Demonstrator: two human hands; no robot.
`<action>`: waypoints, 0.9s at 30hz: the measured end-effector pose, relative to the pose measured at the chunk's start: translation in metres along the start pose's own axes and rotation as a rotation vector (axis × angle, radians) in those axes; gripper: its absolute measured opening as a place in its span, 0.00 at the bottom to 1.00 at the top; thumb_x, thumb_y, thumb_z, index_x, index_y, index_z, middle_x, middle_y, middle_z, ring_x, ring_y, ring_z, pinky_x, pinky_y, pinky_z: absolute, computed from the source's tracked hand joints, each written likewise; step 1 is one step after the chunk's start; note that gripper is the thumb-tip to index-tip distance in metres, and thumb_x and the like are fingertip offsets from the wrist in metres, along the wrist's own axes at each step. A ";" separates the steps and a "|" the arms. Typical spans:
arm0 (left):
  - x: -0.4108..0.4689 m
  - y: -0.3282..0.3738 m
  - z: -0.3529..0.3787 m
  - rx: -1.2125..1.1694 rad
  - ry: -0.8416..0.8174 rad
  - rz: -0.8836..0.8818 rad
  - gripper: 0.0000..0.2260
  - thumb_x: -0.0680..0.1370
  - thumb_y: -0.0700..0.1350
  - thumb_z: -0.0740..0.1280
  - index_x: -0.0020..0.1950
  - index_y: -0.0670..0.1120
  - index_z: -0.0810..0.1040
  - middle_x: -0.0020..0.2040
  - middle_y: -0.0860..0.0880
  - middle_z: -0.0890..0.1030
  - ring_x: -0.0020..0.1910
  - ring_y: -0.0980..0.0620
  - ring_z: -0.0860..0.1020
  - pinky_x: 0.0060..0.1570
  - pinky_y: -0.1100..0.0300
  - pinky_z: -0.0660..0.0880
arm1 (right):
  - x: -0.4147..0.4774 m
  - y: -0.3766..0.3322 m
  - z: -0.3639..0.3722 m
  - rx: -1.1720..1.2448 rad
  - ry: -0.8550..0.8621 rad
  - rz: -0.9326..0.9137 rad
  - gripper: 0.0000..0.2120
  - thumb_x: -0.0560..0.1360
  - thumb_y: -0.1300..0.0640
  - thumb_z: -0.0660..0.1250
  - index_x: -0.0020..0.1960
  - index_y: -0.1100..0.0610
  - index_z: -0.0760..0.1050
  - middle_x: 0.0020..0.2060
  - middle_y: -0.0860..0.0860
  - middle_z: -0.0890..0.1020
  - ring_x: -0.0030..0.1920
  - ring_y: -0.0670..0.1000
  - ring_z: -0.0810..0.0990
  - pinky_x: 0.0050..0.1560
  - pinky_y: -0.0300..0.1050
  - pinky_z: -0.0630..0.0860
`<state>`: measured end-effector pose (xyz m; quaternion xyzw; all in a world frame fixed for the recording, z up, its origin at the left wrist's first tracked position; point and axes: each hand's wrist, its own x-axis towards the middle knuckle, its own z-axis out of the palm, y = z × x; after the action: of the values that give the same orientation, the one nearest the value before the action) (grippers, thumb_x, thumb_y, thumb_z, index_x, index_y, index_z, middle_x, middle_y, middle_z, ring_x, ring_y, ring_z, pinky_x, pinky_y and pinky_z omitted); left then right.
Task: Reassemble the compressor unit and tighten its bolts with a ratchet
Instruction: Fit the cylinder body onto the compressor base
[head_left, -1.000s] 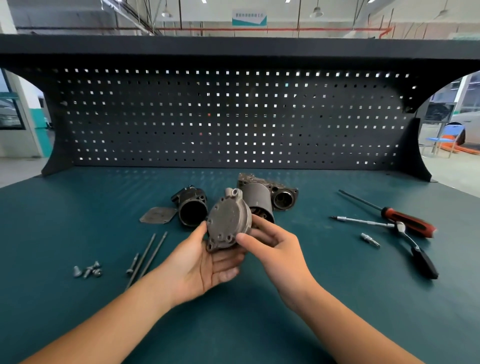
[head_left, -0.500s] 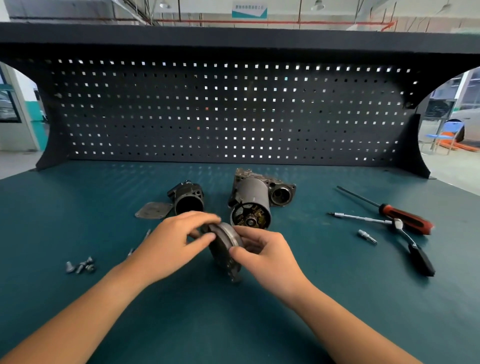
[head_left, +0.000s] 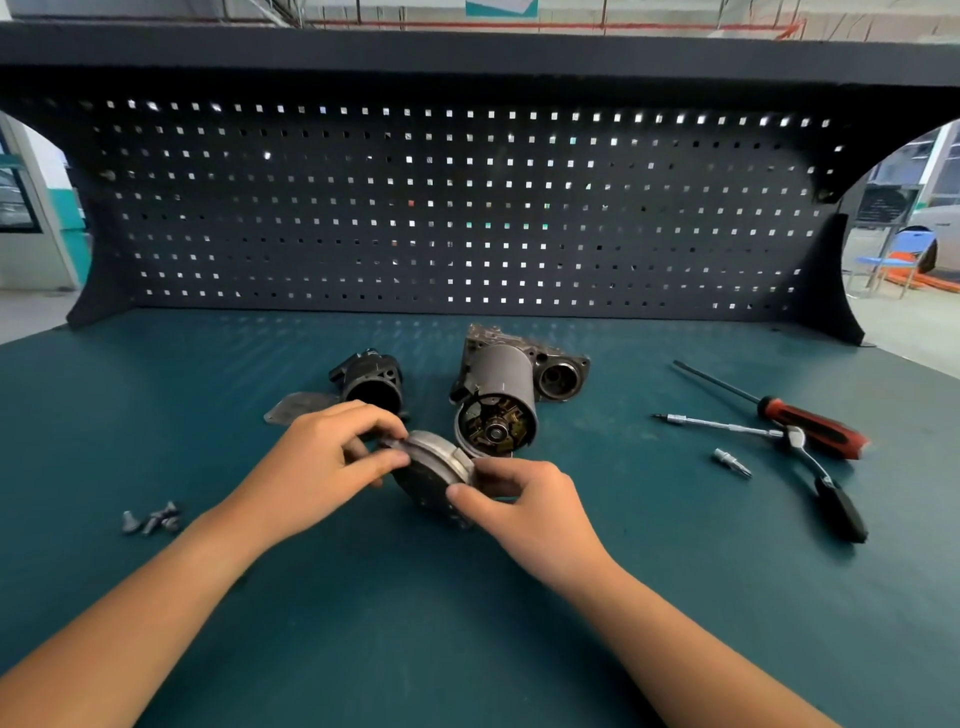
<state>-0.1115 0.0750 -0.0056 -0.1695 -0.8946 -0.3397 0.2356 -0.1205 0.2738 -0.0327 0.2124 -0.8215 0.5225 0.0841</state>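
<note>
Two grips, left hand (head_left: 313, 466) and right hand (head_left: 531, 505), pinching end cover (head_left: 434, 469) between them

The cover (head_left: 434, 470) has dropped lower in mid-frame and turned edge-on, the left hand (head_left: 317, 467) now gripping from above instead of cupping beneath it.

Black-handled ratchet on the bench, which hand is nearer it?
Right. The right hand is left of the black-handled ratchet; the left hand lies farther left, past the round grey metal cover.
</note>
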 end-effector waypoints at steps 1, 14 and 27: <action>0.000 0.000 0.001 0.007 0.017 0.016 0.17 0.71 0.39 0.73 0.41 0.61 0.75 0.44 0.58 0.78 0.32 0.61 0.80 0.36 0.67 0.74 | 0.000 0.000 0.000 -0.018 0.013 -0.003 0.05 0.72 0.54 0.71 0.42 0.56 0.81 0.37 0.53 0.83 0.37 0.47 0.78 0.39 0.39 0.72; 0.018 0.029 0.023 0.435 0.122 0.495 0.09 0.69 0.40 0.74 0.47 0.40 0.82 0.44 0.45 0.81 0.34 0.51 0.80 0.32 0.58 0.79 | 0.009 0.009 -0.003 -0.209 0.210 -0.041 0.16 0.72 0.56 0.71 0.59 0.55 0.76 0.49 0.51 0.79 0.48 0.52 0.79 0.52 0.46 0.75; 0.026 0.031 0.058 0.330 0.138 0.285 0.15 0.69 0.37 0.72 0.55 0.43 0.78 0.55 0.47 0.76 0.36 0.47 0.80 0.30 0.54 0.77 | 0.024 0.030 -0.023 -0.204 0.361 0.111 0.07 0.71 0.57 0.72 0.45 0.56 0.74 0.39 0.50 0.79 0.44 0.53 0.79 0.50 0.48 0.74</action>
<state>-0.1368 0.1412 -0.0134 -0.2298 -0.8869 -0.1627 0.3663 -0.1568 0.2993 -0.0388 0.0600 -0.8522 0.4699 0.2220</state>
